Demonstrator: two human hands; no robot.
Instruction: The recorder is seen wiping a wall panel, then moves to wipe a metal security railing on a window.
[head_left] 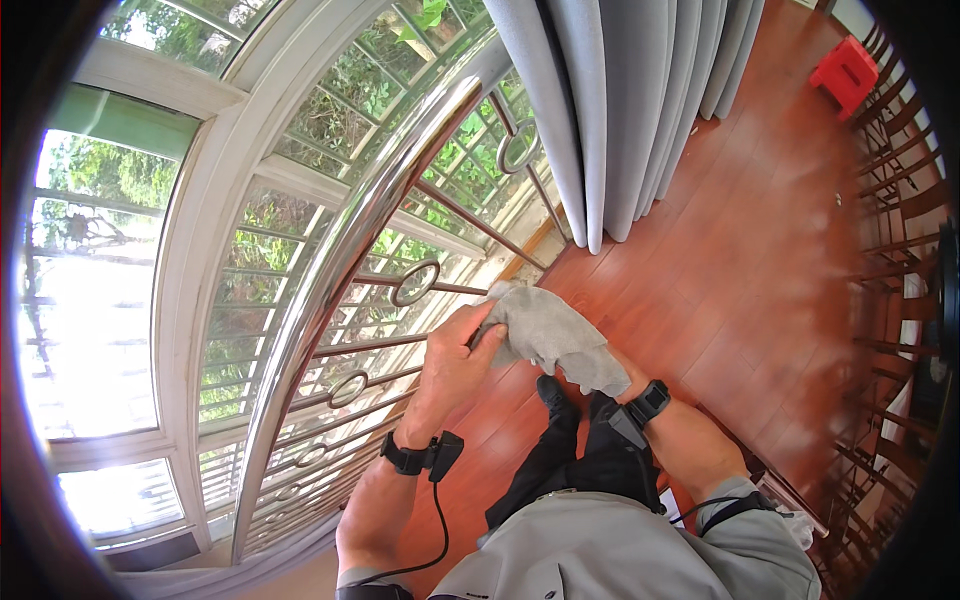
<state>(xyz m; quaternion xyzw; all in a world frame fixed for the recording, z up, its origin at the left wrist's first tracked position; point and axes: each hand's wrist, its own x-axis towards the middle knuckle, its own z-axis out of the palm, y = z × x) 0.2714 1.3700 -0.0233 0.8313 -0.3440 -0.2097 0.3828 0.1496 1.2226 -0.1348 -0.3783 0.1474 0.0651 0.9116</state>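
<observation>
**Grey cloth [548, 335] in hand beside a curved metal railing [335, 255]**

The cloth is at the middle of the view, bunched and draped just beside the bars [480, 224] of the railing. The left hand [452, 355] holds its left edge, with the fingers drawn in narrow and the thumb pressed against the fabric. The right hand [619, 368] reaches in from the other side and lies mostly under the cloth; its fingers are covered, so their grip cannot be told. The far corner of the cloth overlaps the end of a bar that carries a round ring [397, 290], though whether it touches or wraps the metal is not clear.

Each wrist wears a black band, one on the left [408, 458] and one on the right [650, 402], both with cables. The person wears a grey shirt [610, 555] and dark trousers [570, 460], and a black shoe [556, 400] shows on the reddish wooden floor [740, 290].

To the left, beyond the railing, stand white-framed windows [225, 170] with greenery outside. Pale grey curtains [645, 110] hang at the top. A red stool [846, 76] stands at the upper right, near a row of dark wooden chairs [925, 200] along the right edge.
</observation>
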